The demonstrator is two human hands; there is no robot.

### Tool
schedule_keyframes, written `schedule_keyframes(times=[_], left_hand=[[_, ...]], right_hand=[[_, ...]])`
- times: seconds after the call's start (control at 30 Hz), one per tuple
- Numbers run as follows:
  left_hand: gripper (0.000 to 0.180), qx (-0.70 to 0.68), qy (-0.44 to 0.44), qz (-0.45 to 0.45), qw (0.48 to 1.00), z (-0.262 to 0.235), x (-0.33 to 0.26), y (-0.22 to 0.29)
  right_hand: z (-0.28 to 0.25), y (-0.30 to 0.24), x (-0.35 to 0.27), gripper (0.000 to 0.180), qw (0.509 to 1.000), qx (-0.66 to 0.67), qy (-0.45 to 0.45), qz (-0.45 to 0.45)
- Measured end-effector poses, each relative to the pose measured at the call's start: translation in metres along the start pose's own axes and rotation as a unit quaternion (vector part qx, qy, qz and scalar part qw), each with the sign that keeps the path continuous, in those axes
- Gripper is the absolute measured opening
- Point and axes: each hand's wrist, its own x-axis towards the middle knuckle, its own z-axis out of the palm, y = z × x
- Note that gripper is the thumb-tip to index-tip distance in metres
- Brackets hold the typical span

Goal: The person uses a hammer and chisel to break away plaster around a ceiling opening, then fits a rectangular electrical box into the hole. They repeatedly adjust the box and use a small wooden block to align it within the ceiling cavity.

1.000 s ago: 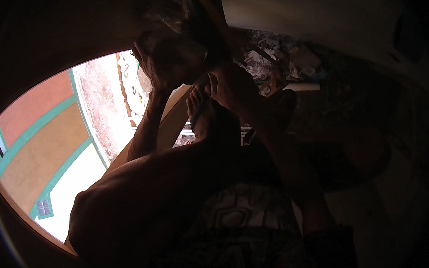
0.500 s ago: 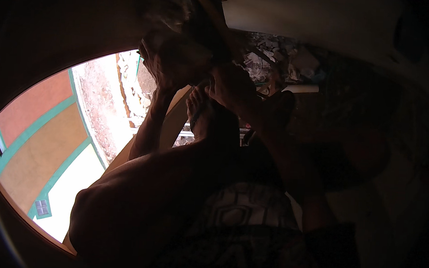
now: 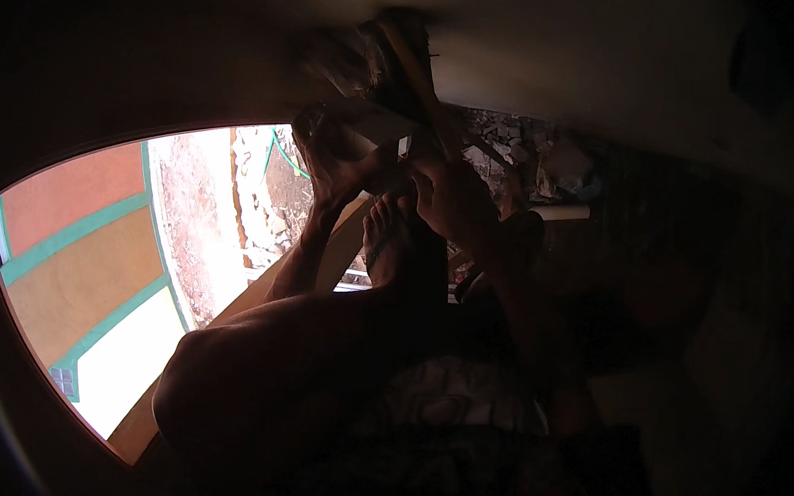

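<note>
Left hand [image 3: 331,177]: upper centre, against a block [image 3: 372,125]. Right hand [image 3: 453,197]: just right of the left hand. Stick [image 3: 417,77]: slanting from beyond both hands down toward the right one. Foot [image 3: 387,238]: between the forearms, on the near side of both hands. Bent leg [image 3: 257,353]: lower left, nearer than the foot. Rubble [image 3: 503,139]: beyond the right hand, to its right. Rod [image 3: 560,212]: right of the right hand, at the rubble's near side. Building [image 3: 83,245]: far left, past a strip of ground [image 3: 182,228].
</note>
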Motion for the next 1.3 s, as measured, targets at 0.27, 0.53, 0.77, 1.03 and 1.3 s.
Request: schedule_keyframes(times=[0.27,0.53,0.77,1.03,1.3], left_hand=[[0.078,-0.164,0.058,-0.024,0.984,0.003,-0.015,0.012],[0.105,-0.129,0.02,0.014,0.991,0.026,-0.046,-0.042],[0.111,-0.049,-0.037,-0.036,0.997,0.014,-0.05,-0.022],[0.122,0.122,-0.17,0.106,0.972,-0.008,-0.023,-0.01],[0.109,0.098,-0.176,0.026,0.979,0.013,-0.01,0.008]], right_hand=[[-0.008,0.004,0.003,0.02,0.999,0.001,-0.042,0.033],[0.004,0.007,0.0,0.027,0.997,-0.08,-0.006,-0.005],[0.009,0.022,-0.006,0.029,0.996,-0.081,-0.012,0.023],[0.018,0.027,-0.006,0.029,0.995,-0.093,-0.022,0.022],[0.017,0.025,-0.003,0.028,0.991,-0.113,-0.051,0.056]])
